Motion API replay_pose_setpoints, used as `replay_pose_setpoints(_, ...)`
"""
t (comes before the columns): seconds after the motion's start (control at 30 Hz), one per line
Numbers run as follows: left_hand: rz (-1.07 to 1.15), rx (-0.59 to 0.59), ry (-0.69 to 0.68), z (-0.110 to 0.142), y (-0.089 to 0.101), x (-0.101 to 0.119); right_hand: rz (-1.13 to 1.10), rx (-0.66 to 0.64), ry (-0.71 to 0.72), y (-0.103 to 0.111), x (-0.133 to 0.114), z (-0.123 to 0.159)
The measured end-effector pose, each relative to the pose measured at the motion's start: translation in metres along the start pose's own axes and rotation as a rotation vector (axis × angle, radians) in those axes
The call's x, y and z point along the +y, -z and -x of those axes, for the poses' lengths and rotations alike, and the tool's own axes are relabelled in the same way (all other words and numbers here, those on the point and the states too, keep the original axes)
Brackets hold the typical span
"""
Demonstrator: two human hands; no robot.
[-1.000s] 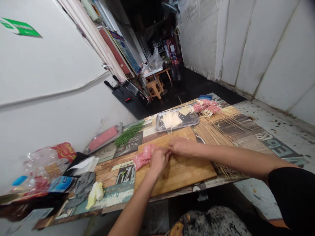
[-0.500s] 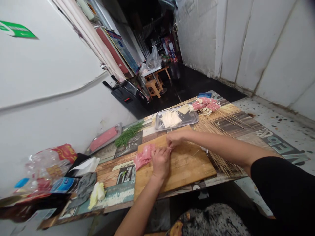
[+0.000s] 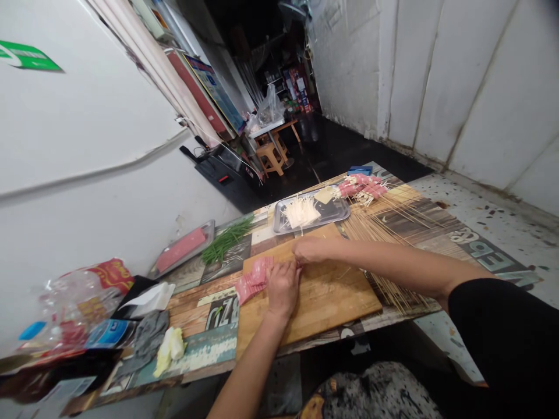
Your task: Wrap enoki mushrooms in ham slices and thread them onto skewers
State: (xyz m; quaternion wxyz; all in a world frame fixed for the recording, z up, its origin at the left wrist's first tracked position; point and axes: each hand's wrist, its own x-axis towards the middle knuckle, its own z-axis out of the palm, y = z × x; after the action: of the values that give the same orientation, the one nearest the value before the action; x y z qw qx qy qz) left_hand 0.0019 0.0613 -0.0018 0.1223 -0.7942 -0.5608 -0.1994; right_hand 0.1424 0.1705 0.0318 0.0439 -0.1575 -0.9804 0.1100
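Observation:
Both my hands meet over the wooden cutting board (image 3: 332, 294). My left hand (image 3: 283, 288) rests on it with curled fingers, and my right hand (image 3: 311, 249) is closed against those fingertips. A small bit of pink meat shows between them; most of it is covered by the fingers. Left of my left hand, thin pink meat slices (image 3: 254, 280) lie overlapping on the board's edge. Beyond the board, a clear plastic tray (image 3: 338, 210) holds white enoki mushrooms (image 3: 302, 210). Wooden skewers (image 3: 379, 230) are spread to the right, partly under my right forearm.
Finished meat-wrapped enoki skewers (image 3: 362, 187) lie at the far right. Green chives (image 3: 227, 240) and a tray of meat (image 3: 183, 250) sit far left. Nearer are a grey cloth (image 3: 151, 337), cabbage leaves (image 3: 170, 349), a bottle (image 3: 111, 333) and plastic bags (image 3: 78, 297).
My right hand has shifted slightly and turned over the fingertips of my left hand. The left hand stays in nearly the same place; the camera view has moved a little.

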Motion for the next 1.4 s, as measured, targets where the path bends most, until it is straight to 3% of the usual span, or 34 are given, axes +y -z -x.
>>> replay_pose_setpoints(0.13, -0.041, 0.100, -0.062, 0.004, -0.008, -0.001, 0.068, -0.145, -0.056, 0.011, -0.005, -0.003)
replay_pose_setpoints(0.23, 0.014, 0.085, -0.097, 0.002, -0.007, -0.003, 0.096, -0.063, -0.167, 0.012, -0.018, 0.015)
replay_pose_setpoints(0.33, 0.099, 0.095, -0.094, 0.001, -0.006, -0.005, 0.120, 0.045, -0.273, 0.013, -0.025, 0.057)
replay_pose_setpoints(0.4, 0.152, 0.091, -0.084, 0.001, -0.006, -0.006, 0.145, 0.089, -0.474, 0.015, -0.023, 0.096)
replay_pose_setpoints(0.53, 0.211, 0.072, -0.060, 0.003, -0.008, -0.007, 0.236, -0.024, -0.987, 0.012, -0.013, 0.176)
replay_pose_setpoints(0.63, 0.224, 0.052, -0.031, 0.002, -0.007, -0.006, 0.233, -0.093, -1.098, 0.004, -0.010, 0.210)
replay_pose_setpoints(0.87, 0.253, 0.025, 0.007, -0.001, -0.007, -0.006, 0.186, -0.027, -1.211, 0.000, -0.017, 0.210)
replay_pose_setpoints(1.4, 0.299, -0.027, -0.008, -0.007, -0.005, -0.007, 0.154, -0.059, -1.275, 0.004, 0.002, 0.206)
